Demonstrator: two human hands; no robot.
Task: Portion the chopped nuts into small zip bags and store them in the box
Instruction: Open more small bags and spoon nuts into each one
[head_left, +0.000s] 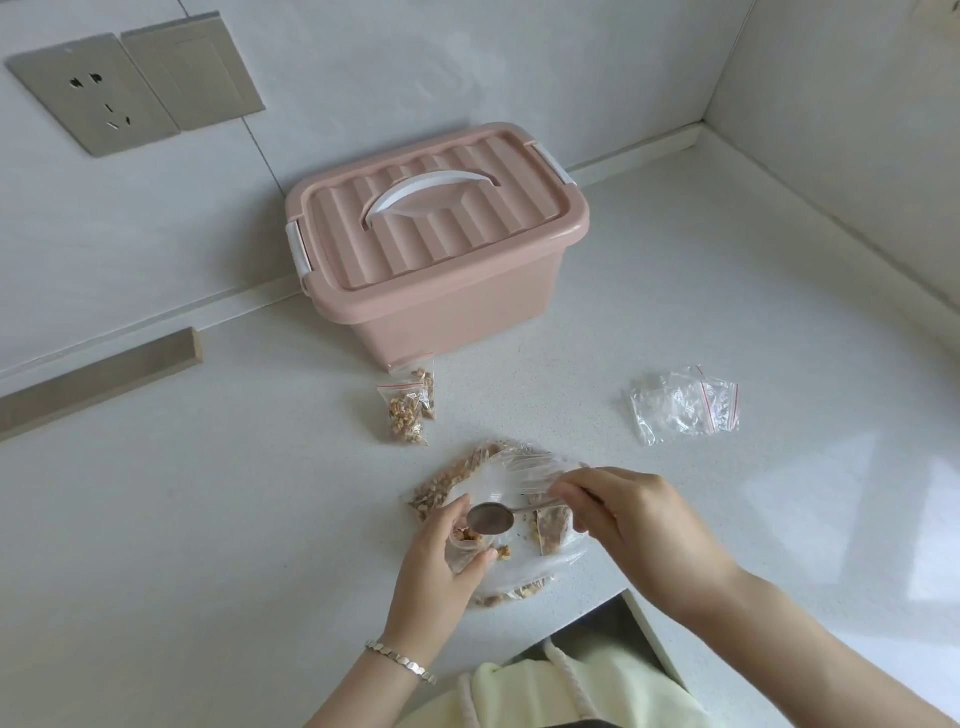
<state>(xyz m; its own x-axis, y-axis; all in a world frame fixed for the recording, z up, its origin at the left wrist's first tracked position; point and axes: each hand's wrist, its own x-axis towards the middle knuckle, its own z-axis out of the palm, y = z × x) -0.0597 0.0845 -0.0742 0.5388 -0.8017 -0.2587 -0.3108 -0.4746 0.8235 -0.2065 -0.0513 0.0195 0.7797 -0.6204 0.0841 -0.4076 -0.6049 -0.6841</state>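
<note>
My left hand grips a small zip bag with some chopped nuts in it, held upright over the big clear bag of nuts. My right hand pinches the handle of a metal spoon, whose bowl sits at the small bag's mouth. Two filled small bags lie in front of the pink box. The box's ribbed lid is on, with a white handle.
A pile of empty small zip bags lies to the right on the white counter. A wall outlet is at the upper left, and a wooden strip lies along the left. The counter's edge cuts in near my body.
</note>
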